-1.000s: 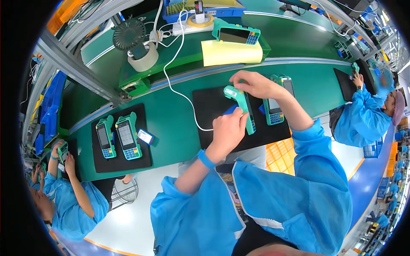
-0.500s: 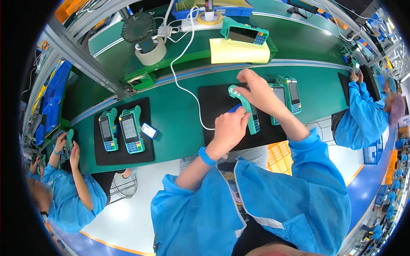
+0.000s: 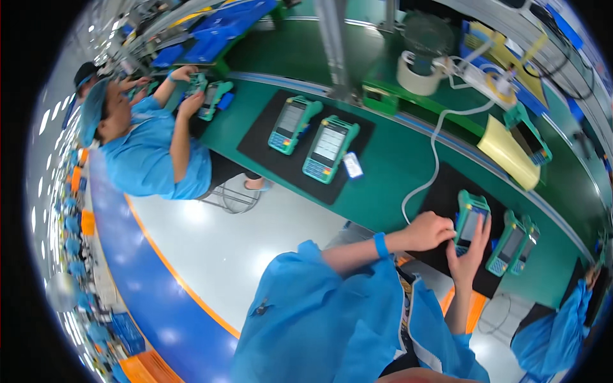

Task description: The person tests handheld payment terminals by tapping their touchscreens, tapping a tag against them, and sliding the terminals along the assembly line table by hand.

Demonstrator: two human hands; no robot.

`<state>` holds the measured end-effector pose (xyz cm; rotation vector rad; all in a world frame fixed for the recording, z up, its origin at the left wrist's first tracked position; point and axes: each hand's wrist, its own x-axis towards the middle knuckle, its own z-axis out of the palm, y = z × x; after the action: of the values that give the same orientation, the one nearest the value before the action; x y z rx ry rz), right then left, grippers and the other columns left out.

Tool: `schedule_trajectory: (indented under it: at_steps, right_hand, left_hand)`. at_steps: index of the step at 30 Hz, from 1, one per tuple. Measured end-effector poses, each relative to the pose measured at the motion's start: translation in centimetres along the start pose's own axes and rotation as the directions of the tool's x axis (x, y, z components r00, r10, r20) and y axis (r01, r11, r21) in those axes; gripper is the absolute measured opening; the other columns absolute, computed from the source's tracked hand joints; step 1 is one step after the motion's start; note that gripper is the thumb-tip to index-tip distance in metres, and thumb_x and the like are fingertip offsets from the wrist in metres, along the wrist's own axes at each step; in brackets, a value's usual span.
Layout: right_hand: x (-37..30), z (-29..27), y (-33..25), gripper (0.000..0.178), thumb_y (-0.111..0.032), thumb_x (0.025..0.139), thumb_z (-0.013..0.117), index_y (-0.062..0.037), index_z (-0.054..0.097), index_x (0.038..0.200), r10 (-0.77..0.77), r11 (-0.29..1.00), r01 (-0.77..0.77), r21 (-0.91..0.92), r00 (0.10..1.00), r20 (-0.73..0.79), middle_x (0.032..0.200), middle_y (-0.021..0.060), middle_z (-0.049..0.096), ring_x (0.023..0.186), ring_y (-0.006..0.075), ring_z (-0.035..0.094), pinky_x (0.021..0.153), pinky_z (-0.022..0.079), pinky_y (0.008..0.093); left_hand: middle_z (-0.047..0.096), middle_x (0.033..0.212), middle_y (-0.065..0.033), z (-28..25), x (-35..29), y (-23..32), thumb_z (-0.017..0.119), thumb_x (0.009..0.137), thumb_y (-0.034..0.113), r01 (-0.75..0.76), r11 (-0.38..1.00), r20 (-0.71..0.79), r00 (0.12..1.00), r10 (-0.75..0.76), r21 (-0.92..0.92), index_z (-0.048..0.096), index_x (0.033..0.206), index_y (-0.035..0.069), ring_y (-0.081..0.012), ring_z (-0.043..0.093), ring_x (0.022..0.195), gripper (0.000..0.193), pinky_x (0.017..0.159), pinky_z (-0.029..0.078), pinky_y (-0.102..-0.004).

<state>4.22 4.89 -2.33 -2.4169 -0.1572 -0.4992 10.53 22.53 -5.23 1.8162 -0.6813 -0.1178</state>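
Note:
A green-cased handheld payment terminal stands face up between my hands, over the black mat at the right of the bench. My right hand grips its lower part, thumb on one side and long fingers along the other edge. At the terminal's left edge, my left hand has its fingers closed in a pinch; a small pale spot shows at the fingertips, too small to name. Just right of my hands lie two more terminals, a nearer one and a farther one.
Two terminals and a small white card-like piece lie on another black mat. A white cable crosses the bench. The raised shelf carries a fan, yellow paper and another terminal. Co-workers sit left and right.
My view has swung left, so the bench appears turned. The terminal, tilted on edge before, now shows its screen. My right hand has come down from its top to its lower part.

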Motion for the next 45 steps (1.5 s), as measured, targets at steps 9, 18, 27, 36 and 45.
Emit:
schedule_trajectory:
  at_steps: [9,18,27,36,45]
  right_hand:
    - [0.2,0.8,2.8,0.082,-0.015,0.090,0.075,-0.0078,0.034,0.161,0.106,0.985,-0.137,-0.109,0.961,-0.257,0.165,0.0259,0.028,0.153,0.0421,0.028,0.124,0.025,0.0506]
    - [3.3,5.1,-7.4,0.063,-0.021,0.082,0.078,-0.0057,0.055,0.138,-0.249,0.962,0.266,-0.055,0.945,0.213,0.163,0.0232,0.034,0.153,0.0486,0.023,0.122,0.015,0.0667]
    - [3.6,6.4,-6.0,0.028,-0.016,0.082,0.069,-0.0089,0.057,0.106,-0.144,0.958,0.194,-0.211,0.962,0.231,0.143,0.0100,0.057,0.147,0.0492,0.034,0.116,0.019,0.0749]
    - [2.6,-3.4,5.7,0.032,-0.008,0.079,0.065,-0.0056,0.058,0.110,0.020,0.959,0.035,-0.280,0.982,0.190,0.140,0.0110,0.060,0.146,0.0444,0.041,0.119,0.025,0.0683]
    - [1.0,-7.0,9.5,0.045,-0.011,0.084,0.073,-0.0019,0.059,0.126,0.067,0.987,-0.092,-0.131,0.981,-0.181,0.148,0.0222,0.054,0.133,0.0414,0.055,0.109,0.046,0.0476]
  left_hand:
    - [0.047,0.069,0.0067,-20.9,-6.3,2.6,0.057,0.107,0.028,0.055,0.829,-0.553,0.720,-0.419,-0.557,0.067,0.108,0.011,-0.0036,0.044,0.058,0.020,0.051,0.033,-0.0214]
    - [0.075,0.100,-0.0105,-42.1,-13.8,-11.9,0.050,0.111,0.025,0.151,0.988,-0.922,0.385,-0.032,0.029,0.064,0.106,0.002,-0.0190,0.070,0.098,0.028,0.086,0.053,-0.0317]
    - [0.072,0.082,-0.0139,-42.0,-10.6,-16.8,0.058,0.103,0.034,0.694,0.662,-0.914,0.405,-0.034,0.283,0.072,0.092,0.011,-0.0366,0.069,0.079,0.030,0.069,0.051,-0.0474]
    - [0.073,0.092,-0.0098,-29.4,-9.0,-13.4,0.060,0.104,0.029,0.567,0.809,-0.884,0.445,-0.146,0.152,0.073,0.098,0.006,-0.0256,0.069,0.087,0.027,0.079,0.051,-0.0387]
    - [0.057,0.148,-0.0162,-14.9,-7.7,-4.4,0.054,0.109,0.020,0.226,0.929,-0.706,0.604,-0.369,-0.293,0.066,0.101,0.001,-0.0182,0.055,0.125,0.023,0.106,0.040,-0.0315]
